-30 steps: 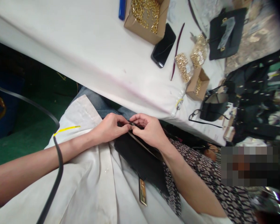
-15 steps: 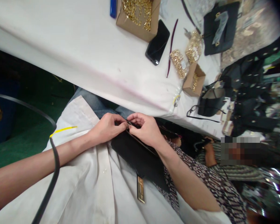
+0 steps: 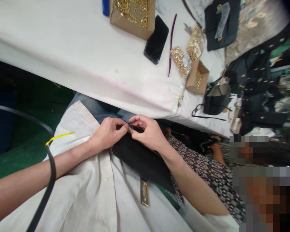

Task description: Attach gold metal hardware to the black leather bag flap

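As left hand [image 3: 111, 132] and right hand [image 3: 148, 132] pinch black bag [image 3: 141, 157], long axis slanting down-right

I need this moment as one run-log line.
left hand: pinching end of black bag; right hand: at same end; tag: at bag's lower edge; phone: on table

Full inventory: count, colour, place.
Held bag: 1, black, lap
Tag: 1, gold-black, hanging below bag
Table: 1, white, ahead
Cardboard boxes: 2, brown, on table
Gold pieces: many, gold, in boxes
Packets: 2, gold, by smaller box
Phone: 1, black, beside larger box
Item: 1, blue, beside larger box
Strip: 1, dark red, right of phone
Other bags: 2+, black, right
Strap: 1, black, yellow-tied, across left forearm
Co-workers: 1+, patterned clothing, right
Left hand: 1, bare, on bag
Right hand: 1, bare, on bag
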The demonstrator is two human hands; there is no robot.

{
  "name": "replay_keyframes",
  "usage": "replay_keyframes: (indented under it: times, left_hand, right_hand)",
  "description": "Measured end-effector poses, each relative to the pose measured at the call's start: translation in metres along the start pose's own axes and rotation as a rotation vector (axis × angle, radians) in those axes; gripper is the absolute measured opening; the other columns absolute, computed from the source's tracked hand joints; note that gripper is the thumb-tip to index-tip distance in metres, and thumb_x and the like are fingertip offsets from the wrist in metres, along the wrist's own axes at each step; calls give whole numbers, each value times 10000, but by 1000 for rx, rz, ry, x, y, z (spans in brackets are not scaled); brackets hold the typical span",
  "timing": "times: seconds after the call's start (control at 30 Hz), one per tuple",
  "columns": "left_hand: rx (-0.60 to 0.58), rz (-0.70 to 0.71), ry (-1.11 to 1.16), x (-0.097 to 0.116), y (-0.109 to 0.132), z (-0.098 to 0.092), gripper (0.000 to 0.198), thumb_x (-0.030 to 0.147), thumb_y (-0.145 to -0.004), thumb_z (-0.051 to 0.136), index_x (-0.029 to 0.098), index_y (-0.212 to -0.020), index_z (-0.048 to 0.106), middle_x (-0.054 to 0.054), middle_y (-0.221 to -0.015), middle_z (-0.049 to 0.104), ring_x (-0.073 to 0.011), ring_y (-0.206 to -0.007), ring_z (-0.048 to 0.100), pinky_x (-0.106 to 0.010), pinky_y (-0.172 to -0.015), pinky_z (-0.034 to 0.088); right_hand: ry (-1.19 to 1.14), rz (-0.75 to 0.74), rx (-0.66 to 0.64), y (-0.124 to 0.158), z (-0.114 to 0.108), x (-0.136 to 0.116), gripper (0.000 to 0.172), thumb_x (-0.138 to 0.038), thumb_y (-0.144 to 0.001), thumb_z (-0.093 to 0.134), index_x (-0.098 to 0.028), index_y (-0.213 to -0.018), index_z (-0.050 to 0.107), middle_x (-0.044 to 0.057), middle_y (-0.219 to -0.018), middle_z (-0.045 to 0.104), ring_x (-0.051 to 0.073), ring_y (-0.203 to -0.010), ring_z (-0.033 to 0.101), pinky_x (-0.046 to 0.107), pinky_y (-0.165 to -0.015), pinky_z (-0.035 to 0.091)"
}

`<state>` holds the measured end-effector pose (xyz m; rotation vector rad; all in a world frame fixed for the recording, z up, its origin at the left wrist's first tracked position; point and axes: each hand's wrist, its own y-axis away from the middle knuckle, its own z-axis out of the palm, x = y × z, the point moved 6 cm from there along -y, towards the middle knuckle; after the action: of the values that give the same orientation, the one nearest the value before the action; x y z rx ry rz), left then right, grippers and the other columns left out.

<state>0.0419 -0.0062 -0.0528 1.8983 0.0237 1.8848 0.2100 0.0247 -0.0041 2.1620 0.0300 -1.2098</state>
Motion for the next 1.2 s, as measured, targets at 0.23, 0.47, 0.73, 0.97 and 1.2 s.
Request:
replay_keyframes:
  times: [0.23,0.47,0.73,0.97,1.2]
  left_hand:
    - [12,6,-69,3,1,4,196,231,-949,682,220,-988,873,34,-896,826,-186,-834,731,-310,-723,468]
    - [2,17,-252,10,-3,0,196,225,-955,657,205,-837,813,-1,-731,717,-185,-707,631,-351,-656,373]
    - [43,-51,-264,8,-14,3,145,241,-931,615,224,-839,726,-6,-778,713,-218,-752,658,-371,-697,400]
    - [-126,-251,-227,12,-16,17,211,426,-935,623,221,-984,620,-72,-980,745,-309,-915,700,-416,-727,439]
    - [-133,-191,-285,18,-8,21,537,643,-931,667,169,-1184,655,-141,-1147,698,-373,-1073,682,-495,-884,488]
  right_hand:
    - [25,3,-21,-2,1,1,313,-238,-878,814,-209,-1178,732,38,-1012,818,206,-922,780,353,-889,615]
    - [91,-81,-164,-10,-4,-10,275,-227,-914,755,-231,-1188,726,29,-1029,799,201,-931,758,355,-871,608]
    - [4,-32,-117,-14,-5,0,428,-138,-816,764,-208,-1236,720,42,-1072,810,210,-985,771,374,-953,613]
    - [-32,-53,-96,-15,-11,-3,365,-165,-823,798,-219,-1180,745,23,-1040,808,200,-940,766,363,-914,617]
    - [-89,-78,-135,-12,-15,-1,321,-142,-857,728,-228,-1158,800,23,-1127,835,208,-1009,788,370,-973,624]
